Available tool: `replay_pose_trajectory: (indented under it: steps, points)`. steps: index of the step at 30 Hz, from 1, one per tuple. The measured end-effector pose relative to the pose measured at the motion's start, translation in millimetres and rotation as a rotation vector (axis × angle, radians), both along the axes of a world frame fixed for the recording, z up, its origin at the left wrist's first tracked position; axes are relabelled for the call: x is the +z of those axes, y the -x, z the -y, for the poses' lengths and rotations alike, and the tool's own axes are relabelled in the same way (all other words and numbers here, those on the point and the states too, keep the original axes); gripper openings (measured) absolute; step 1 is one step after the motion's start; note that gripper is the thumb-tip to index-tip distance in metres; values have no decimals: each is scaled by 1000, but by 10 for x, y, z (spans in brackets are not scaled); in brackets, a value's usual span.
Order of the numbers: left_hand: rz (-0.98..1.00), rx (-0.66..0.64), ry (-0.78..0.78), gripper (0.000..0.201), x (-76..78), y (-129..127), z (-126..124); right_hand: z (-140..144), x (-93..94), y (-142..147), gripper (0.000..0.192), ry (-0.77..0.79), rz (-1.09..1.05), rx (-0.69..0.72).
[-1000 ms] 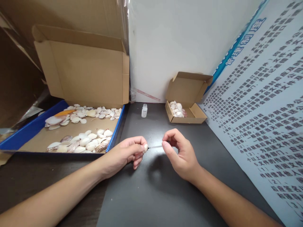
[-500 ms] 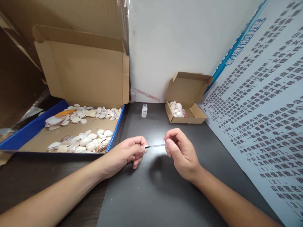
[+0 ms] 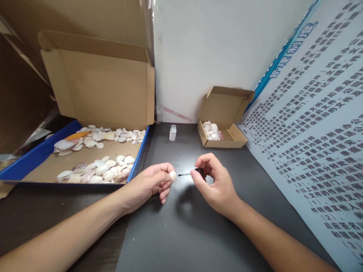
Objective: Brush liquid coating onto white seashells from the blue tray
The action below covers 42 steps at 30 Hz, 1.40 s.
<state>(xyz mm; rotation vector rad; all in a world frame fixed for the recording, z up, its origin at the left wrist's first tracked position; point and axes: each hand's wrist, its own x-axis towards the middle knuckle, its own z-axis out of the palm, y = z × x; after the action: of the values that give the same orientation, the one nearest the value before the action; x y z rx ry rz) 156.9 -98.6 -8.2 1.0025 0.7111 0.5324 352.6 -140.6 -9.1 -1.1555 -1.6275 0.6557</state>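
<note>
Right hand [image 3: 217, 185] nearer — brush [image 3: 185, 174] against left hand's [image 3: 147, 185] shell [image 3: 172, 176]

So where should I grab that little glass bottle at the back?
Probably pinch the small bottle around its clear sides, just below the neck, coming from the front. It stands upright and alone on the dark table, and it looks uncapped, so keep it level.

We see our left hand [image 3: 150, 185] pinching a small pale shell [image 3: 172, 176] at the fingertips. Our right hand [image 3: 217, 185] grips a thin black-capped brush [image 3: 189, 174], tip at the shell. Behind them: glass bottle [image 3: 172, 132], small cardboard box [image 3: 224, 130] of shells, blue tray [image 3: 36, 155].
</note>
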Motion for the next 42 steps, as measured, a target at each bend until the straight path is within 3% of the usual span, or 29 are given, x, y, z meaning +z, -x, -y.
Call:
replay_pose_trajectory:
  steps: [4,9,16,22,26,30,35,42]
  points:
    - [2,0,0,17,5,-1,1,-3,-5,-7,3,-8,-17,28]
    - [-10,-14,1,15,15,5,-7,-8,-19,9,12,16,9,8]
    - [-19,-40,-13,17,10,19,-8,-11,-8,-7,9,19,12,6]
    - [-13,-28,-7,16,-1,13,-8,-10,-30,-16,4,17,-110,50]
    - [-6,-22,-7,18,5,14,-7,-5,-30,-2,15,5,-36,23]
    - [-8,-11,-6,16,12,13,-3,2,-31,-12,3,-9,-59,69]
    - [-7,-5,3,18,14,5,-4,-9,-25,-9,13,-9,-23,32]
    - [-6,4,5,18,16,13,0,3,-23,-7,8,-8,-35,52]
